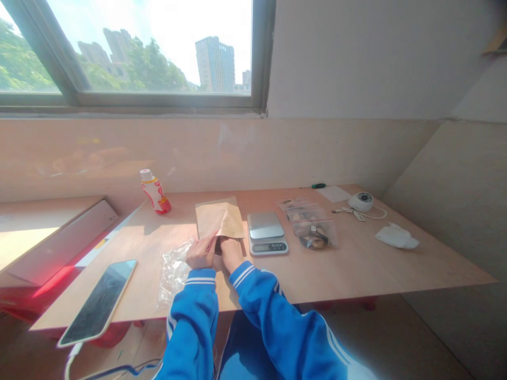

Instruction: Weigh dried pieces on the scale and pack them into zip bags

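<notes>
A brown paper bag lies flat on the wooden table, its near open end toward me. My left hand grips the bag's near left edge. Beside it my right hand is closed at the bag's mouth, and what its fingers hold is hidden. Both arms wear blue sleeves with white stripes. A crumpled clear plastic bag lies just left of my left hand.
A small digital scale stands right of the paper bag. Clear zip bags with dark contents lie further right, then a white round device and white tissue. A drink bottle stands at the back left; a phone rests near the front left edge.
</notes>
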`<action>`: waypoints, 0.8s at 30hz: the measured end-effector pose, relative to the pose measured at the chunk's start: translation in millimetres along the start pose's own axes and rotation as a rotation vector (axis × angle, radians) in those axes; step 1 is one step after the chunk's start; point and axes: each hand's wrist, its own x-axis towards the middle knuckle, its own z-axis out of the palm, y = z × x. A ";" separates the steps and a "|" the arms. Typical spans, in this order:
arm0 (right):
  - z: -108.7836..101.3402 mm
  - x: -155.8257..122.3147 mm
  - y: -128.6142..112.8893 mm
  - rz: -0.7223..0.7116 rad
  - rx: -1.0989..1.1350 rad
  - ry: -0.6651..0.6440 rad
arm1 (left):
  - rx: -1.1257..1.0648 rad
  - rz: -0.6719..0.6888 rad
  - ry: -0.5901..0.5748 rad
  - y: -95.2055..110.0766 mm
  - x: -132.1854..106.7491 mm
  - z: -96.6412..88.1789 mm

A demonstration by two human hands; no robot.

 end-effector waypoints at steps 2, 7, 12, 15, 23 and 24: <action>-2.3 -3.6 1.2 0.002 -0.028 -0.007 | 0.015 0.029 0.004 1.1 0.0 -1.1; -5.9 -11.1 1.7 -0.057 -0.057 -0.002 | 0.008 0.088 0.082 3.4 2.8 -1.8; 1.1 -21.6 9.0 -0.216 -0.047 0.136 | -0.021 0.114 0.103 2.9 5.0 -0.9; 5.6 -26.3 18.2 -0.273 0.032 0.232 | -0.017 0.113 0.122 3.0 4.9 -0.3; -28.2 -52.4 35.7 -0.354 0.503 0.482 | -0.035 0.042 0.108 8.5 5.1 -2.7; -37.2 -58.2 37.3 -0.334 0.546 0.497 | -0.041 0.038 0.104 8.9 5.1 -2.9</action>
